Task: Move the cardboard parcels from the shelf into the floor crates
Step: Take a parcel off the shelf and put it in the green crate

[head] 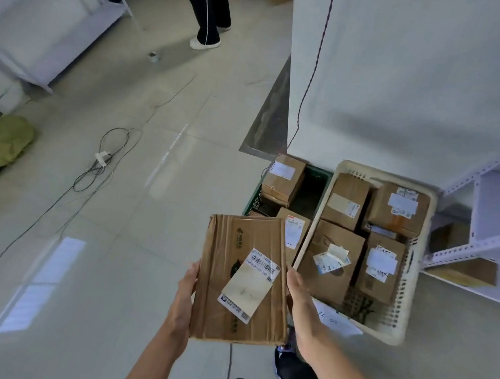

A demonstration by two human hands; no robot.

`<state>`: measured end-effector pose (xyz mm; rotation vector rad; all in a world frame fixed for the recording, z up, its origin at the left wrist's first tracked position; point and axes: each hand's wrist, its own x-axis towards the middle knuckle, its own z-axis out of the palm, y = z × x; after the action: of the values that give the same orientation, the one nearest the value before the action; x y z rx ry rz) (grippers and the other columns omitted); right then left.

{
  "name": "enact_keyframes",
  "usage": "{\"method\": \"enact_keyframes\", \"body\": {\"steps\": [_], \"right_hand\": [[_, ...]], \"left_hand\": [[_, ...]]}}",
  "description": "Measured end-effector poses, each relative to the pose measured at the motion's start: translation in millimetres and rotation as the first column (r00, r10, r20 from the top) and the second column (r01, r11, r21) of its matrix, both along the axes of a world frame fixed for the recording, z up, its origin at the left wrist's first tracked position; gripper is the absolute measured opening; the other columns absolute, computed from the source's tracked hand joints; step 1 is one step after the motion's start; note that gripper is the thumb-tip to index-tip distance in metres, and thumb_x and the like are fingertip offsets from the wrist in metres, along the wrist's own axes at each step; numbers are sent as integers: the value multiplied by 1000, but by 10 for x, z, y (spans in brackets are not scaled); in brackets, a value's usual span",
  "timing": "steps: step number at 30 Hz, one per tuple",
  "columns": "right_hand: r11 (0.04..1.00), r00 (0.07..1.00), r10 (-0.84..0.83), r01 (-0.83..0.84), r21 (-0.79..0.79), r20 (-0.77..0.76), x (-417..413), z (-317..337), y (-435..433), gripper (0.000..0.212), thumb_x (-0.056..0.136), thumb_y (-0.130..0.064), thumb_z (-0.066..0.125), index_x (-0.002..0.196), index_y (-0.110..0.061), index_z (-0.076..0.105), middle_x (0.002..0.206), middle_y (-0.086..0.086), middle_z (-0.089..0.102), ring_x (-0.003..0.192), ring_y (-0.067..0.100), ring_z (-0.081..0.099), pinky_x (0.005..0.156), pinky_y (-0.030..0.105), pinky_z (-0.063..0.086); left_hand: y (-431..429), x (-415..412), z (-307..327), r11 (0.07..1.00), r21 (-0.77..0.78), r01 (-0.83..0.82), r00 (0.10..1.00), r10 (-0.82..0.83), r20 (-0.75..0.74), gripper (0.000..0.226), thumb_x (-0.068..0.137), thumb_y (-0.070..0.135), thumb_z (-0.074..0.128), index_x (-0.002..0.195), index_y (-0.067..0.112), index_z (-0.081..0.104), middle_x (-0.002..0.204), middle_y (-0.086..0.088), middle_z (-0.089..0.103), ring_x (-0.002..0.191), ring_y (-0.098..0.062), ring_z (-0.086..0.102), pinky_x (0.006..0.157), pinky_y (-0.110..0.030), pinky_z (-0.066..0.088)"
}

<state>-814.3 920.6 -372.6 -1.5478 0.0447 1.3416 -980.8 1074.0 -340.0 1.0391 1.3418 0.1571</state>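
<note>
- A left hand and right hand clamp the long edges of a flat brown cardboard parcel, held above the tiled floor.
- Its white barcode label is too blurred to read.
- Right, a cream plastic crate holds four labelled parcels.

Green bag at left edge. Power strip w/ tangled cables mid-floor. Another person's legs at top.
</note>
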Motion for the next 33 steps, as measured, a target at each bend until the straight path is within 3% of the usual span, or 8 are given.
{"method": "enact_keyframes", "body": {"steps": [4,7,10,14,17,21,26,33], "right_hand": [[998,1000,5,-6,-56,-19,-46,-339,536,83,90,-76,36,164,-41,26,171,-15,24,157,10,23,124,38,21],[993,999,-45,43,-106,-13,-49,-660,928,53,98,-71,37,147,-52,41,163,-12,28,143,8,34,119,34,28],[983,998,-55,53,-176,-5,4,-1104,1326,59,109,-58,36,164,-38,29,165,-8,25,143,6,29,124,38,24],[968,994,-104,107,-228,26,73,-1852,1792,56,114,-48,31,166,-28,26,173,-4,21,159,11,18,129,38,15],[939,982,-187,182,-291,10,81,-2401,2050,56,113,-51,31,165,-31,29,170,-6,26,158,12,22,130,40,17],[909,965,-256,263,-324,64,54,-3001,2274,39,114,-47,34,150,-37,43,131,-21,49,111,-29,45,94,-1,29],[862,953,-255,300,-408,163,55,-3330,2467,64,110,-57,36,166,-28,25,165,-5,36,150,17,35,118,39,31],[834,934,-169,305,-459,315,162,-3651,2619,59,111,-48,39,162,-20,33,159,2,29,146,19,33,107,30,27]], "left_hand": [[634,32,-427,998,-29,54,995,-56,-81,61,93,91,36,140,61,59,150,17,57,135,-2,52,86,-31,53],[1068,115,-808,993,-74,93,989,-101,-111,63,84,97,40,133,65,61,139,29,62,128,8,53,81,-24,52],[1513,205,-1331,978,-155,141,977,-162,-138,63,84,91,40,130,59,69,124,33,73,120,9,64,73,-16,58],[2095,426,-2160,958,-200,204,956,-239,-170,57,101,78,34,138,50,66,141,21,67,135,-3,58,85,-27,54],[2417,599,-2770,936,-222,272,936,-312,-165,53,107,70,32,139,45,66,143,18,63,132,-3,59,72,-16,59],[2707,826,-3458,915,-234,328,918,-367,-149,53,107,72,33,139,45,65,139,19,66,122,3,62,72,-21,58],[2818,1052,-3953,881,-290,373,905,-415,-98,50,107,71,34,97,57,81,101,27,81,85,12,75,58,-15,60],[2832,1249,-4288,896,-289,336,918,-380,-112,55,102,78,37,127,46,75,124,13,78,109,-4,76,93,-46,63]]}}
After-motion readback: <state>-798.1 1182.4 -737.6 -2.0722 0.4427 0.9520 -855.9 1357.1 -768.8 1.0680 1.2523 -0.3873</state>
